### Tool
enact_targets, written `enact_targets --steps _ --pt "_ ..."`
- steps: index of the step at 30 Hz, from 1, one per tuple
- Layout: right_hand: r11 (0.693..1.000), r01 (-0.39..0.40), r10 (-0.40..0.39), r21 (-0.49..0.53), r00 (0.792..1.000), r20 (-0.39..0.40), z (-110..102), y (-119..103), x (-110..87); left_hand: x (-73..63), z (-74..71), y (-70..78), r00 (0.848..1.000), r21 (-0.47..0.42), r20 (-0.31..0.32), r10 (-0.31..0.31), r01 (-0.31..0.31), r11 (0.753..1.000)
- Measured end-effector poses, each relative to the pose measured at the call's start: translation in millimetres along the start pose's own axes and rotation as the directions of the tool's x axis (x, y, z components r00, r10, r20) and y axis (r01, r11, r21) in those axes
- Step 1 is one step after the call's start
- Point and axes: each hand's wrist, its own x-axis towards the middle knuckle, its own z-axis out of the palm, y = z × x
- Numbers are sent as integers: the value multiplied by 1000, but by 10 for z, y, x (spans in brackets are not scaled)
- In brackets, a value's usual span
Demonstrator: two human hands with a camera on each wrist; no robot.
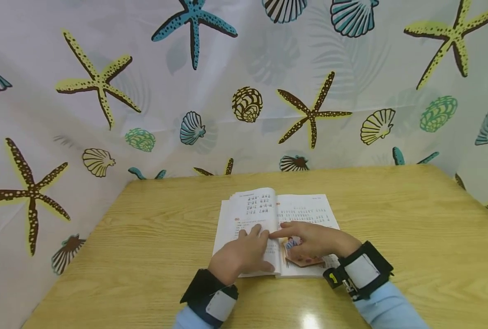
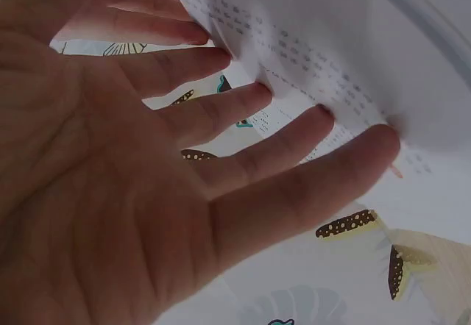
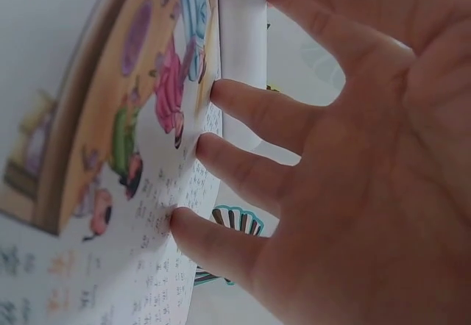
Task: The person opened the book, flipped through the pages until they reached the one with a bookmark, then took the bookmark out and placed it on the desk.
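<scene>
An open book (image 1: 256,210) with printed text lies on the table, its right page carrying a coloured picture (image 3: 140,97). On the left page rests my left hand (image 1: 241,256), its fingertips touching the paper close to the fold. In the left wrist view the fingers (image 2: 294,170) are spread and straight against the printed page. My right hand (image 1: 309,237) lies over the right page, index finger reaching left to the fold beside the left hand. The right wrist view shows its fingers (image 3: 250,112) extended, tips on the page by the picture.
The book stands near the middle of a wooden table (image 1: 165,219). Behind the table hangs a white cloth (image 1: 227,55) printed with starfish and shells, which also covers the sides. Both wrists wear black straps (image 1: 367,269) over light blue sleeves.
</scene>
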Motion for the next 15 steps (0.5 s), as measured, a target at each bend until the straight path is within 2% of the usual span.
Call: enact_targets --steps 4,10,12,15 --pt "1000 4 -4 -22 1000 -11 6 5 2 49 39 1 1000 9 7 -28 28 1000" --pt "999 -12 11 -43 1000 -11 -6 19 -2 52 48 -4 999 -1 13 -34 34 999" --pt "995 -41 38 -88 999 -33 -23 37 -21 49 51 2 999 -1 6 -34 34 999" --pt "972 -120 102 -201 990 -98 -77 102 -87 42 56 13 999 -3 -12 -33 32 999"
